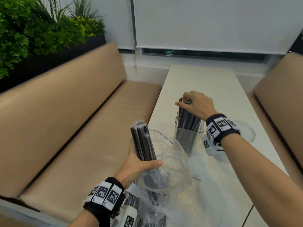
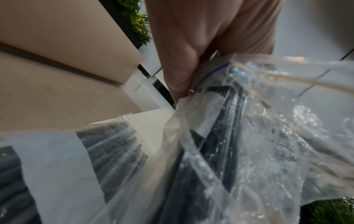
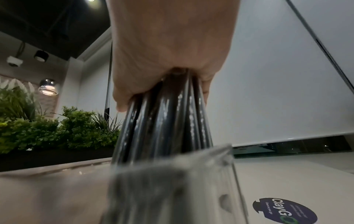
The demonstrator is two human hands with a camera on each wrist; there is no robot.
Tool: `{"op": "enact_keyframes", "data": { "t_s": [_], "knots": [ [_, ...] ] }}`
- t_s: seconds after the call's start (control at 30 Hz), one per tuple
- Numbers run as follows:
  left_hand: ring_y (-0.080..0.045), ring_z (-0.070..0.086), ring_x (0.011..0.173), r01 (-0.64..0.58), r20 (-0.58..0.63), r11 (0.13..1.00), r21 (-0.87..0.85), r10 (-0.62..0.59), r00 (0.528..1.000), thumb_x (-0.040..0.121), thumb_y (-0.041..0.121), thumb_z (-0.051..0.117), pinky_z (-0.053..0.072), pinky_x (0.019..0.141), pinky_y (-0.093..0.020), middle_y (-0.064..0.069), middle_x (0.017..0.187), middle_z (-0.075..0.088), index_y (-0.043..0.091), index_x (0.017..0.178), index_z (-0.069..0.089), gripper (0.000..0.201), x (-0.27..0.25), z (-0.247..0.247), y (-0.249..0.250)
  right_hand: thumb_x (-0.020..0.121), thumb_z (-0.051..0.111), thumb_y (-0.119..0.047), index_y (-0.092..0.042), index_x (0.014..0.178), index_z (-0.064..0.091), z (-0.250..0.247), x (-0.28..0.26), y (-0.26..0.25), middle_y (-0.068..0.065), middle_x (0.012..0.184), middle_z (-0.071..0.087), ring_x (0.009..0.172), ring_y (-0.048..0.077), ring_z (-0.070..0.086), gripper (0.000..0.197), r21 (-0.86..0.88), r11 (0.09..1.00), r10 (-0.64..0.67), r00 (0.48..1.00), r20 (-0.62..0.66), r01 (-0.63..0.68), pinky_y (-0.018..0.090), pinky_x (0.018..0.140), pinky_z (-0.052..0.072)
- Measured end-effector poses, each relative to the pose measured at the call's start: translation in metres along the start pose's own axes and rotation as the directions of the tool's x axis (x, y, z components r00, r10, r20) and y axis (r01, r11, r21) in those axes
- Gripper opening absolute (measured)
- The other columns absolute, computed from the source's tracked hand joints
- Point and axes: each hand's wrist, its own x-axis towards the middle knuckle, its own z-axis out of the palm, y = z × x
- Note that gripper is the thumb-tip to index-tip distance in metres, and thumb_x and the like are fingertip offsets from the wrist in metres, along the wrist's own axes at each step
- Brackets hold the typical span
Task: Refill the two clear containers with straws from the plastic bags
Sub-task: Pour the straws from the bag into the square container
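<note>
Along the left of the head view runs a long tan padded bench (image 1: 68, 128), with a bank of green leafy plants in a dark planter (image 1: 32, 30) filling the upper left corner behind it.

Low and left of centre, the left hand (image 1: 139, 166) grips a bundle of black plastic-wrapped straws (image 1: 143, 141); the fingers are curled round the bundle and the thumb lies across its front. The bundle stands nearly upright, its top half poking out of a crumpled clear plastic zip bag (image 1: 167, 169) that sits on the near end of the pale cream table (image 1: 221, 95). In the left wrist view a second clear bag of black straws (image 2: 113, 145) lies flat on the table, lower left of the frame.

Just right of centre stands a square clear plastic container (image 1: 188, 136), upright on the table and already holding black straws. The right hand (image 1: 196, 105) is above it, fingers and thumb bunched round the tops of a fistful of loose black straws (image 1: 188, 118) whose lower ends are inside the container.

At the right edge stands a second tan bench (image 1: 282, 99). In the right wrist view a dark round sticker reading "ClayGo" (image 3: 285, 210) sits on the tabletop, lower right.
</note>
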Motion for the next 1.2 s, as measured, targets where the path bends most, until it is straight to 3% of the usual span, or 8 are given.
{"op": "enact_keyframes", "data": {
  "t_s": [0.23, 0.33, 0.5, 0.67, 0.83, 1.0, 1.1, 1.2],
  "knots": [
    [-0.009, 0.064, 0.112, 0.002, -0.001, 1.000, 0.022, -0.002, 1.000, 0.042, 0.033, 0.095, 0.055, 0.098, -0.039, 0.009, 0.121, 0.064, 0.049, 0.122, 0.042, 0.098, 0.005, 0.006, 0.002, 0.093, 0.041, -0.063, -0.025, 0.116, 0.059, -0.030, -0.009, -0.012, 0.010, 0.123, 0.061, 0.109, 0.035, 0.058, 0.048, -0.021, 0.998, 0.051, 0.992, -0.114, -0.054, 0.049, 0.099, 0.035],
    [-0.010, 0.063, 0.112, 0.027, 0.025, 1.000, 0.005, -0.027, 0.999, 0.045, 0.024, 0.096, 0.054, 0.099, -0.039, 0.006, 0.122, 0.062, 0.047, 0.121, 0.039, 0.098, 0.010, 0.013, 0.006, 0.093, 0.056, -0.046, -0.020, 0.112, 0.061, -0.058, -0.059, -0.032, 0.002, 0.108, 0.066, 0.098, 0.018, 0.063, 0.032, 0.399, 0.915, 0.046, 0.966, -0.255, 0.062, 0.024, 0.086, 0.045],
    [-0.008, 0.068, 0.107, -0.008, 0.210, 1.000, -0.024, 0.012, 0.978, 0.069, -0.014, 0.082, 0.059, 0.091, -0.034, -0.003, 0.124, 0.062, 0.029, 0.142, 0.023, 0.103, 0.012, 0.046, 0.021, 0.067, 0.064, -0.074, -0.031, 0.131, 0.052, -0.016, -0.148, -0.070, -0.015, 0.121, 0.058, 0.108, 0.004, 0.059, 0.078, 0.575, 0.806, 0.023, 0.978, 0.206, -0.140, 0.021, 0.091, 0.047],
    [-0.011, 0.069, 0.107, -0.056, 0.346, 0.998, 0.000, 0.052, 0.937, 0.073, -0.023, 0.068, 0.058, 0.086, -0.032, -0.005, 0.128, 0.058, 0.044, 0.146, 0.005, 0.117, 0.009, 0.083, 0.021, 0.078, 0.073, -0.040, -0.028, 0.118, 0.060, 0.009, -0.171, -0.055, -0.004, 0.109, 0.067, 0.100, 0.009, 0.065, 0.044, 0.772, 0.608, 0.196, 0.977, 0.079, -0.184, 0.028, 0.087, 0.055],
    [-0.014, 0.037, 0.145, -0.123, 0.365, 0.992, 0.006, 0.112, 0.924, 0.073, -0.012, 0.063, 0.054, 0.101, -0.040, 0.008, 0.161, 0.027, 0.070, 0.133, 0.024, 0.109, 0.003, 0.103, 0.019, 0.085, 0.073, -0.010, -0.028, 0.101, 0.066, -0.008, -0.179, -0.023, -0.007, 0.094, 0.075, 0.088, 0.005, 0.071, 0.025, 0.881, 0.411, 0.275, 0.953, 0.126, -0.235, 0.021, 0.074, 0.056],
    [0.006, 0.051, 0.129, -0.103, 0.347, 0.995, -0.013, 0.101, 0.932, 0.076, -0.014, 0.067, 0.055, 0.096, -0.029, 0.032, 0.134, 0.055, 0.050, 0.135, 0.040, 0.091, 0.003, 0.113, 0.021, 0.084, 0.072, -0.015, -0.003, 0.105, 0.069, -0.027, -0.175, 0.006, 0.009, 0.099, 0.076, 0.095, 0.020, 0.073, 0.024, 0.939, 0.266, 0.360, 0.926, 0.114, -0.219, 0.035, 0.084, 0.059],
    [-0.025, 0.063, 0.120, 0.028, 0.298, 0.999, -0.039, -0.015, 0.954, 0.069, -0.007, 0.063, 0.057, 0.095, -0.048, -0.002, 0.134, 0.063, 0.028, 0.136, 0.052, 0.076, 0.009, 0.115, 0.009, 0.087, 0.067, -0.006, 0.008, 0.093, 0.063, -0.051, -0.165, 0.026, 0.013, 0.079, 0.071, 0.070, 0.025, 0.072, 0.016, 0.969, 0.185, 0.445, 0.893, 0.064, -0.162, 0.038, 0.069, 0.058],
    [-0.035, 0.062, 0.103, 0.269, 0.298, 0.957, -0.106, -0.228, 0.927, 0.079, -0.015, 0.056, 0.063, 0.070, -0.039, -0.020, 0.128, 0.058, 0.005, 0.131, 0.055, 0.056, 0.014, 0.120, -0.008, 0.088, 0.065, -0.002, -0.003, 0.085, 0.061, -0.084, -0.150, 0.042, 0.008, 0.068, 0.065, 0.060, 0.025, 0.066, 0.005, 0.961, 0.256, 0.441, 0.897, -0.023, -0.101, 0.042, 0.069, 0.059]
  ]
}}
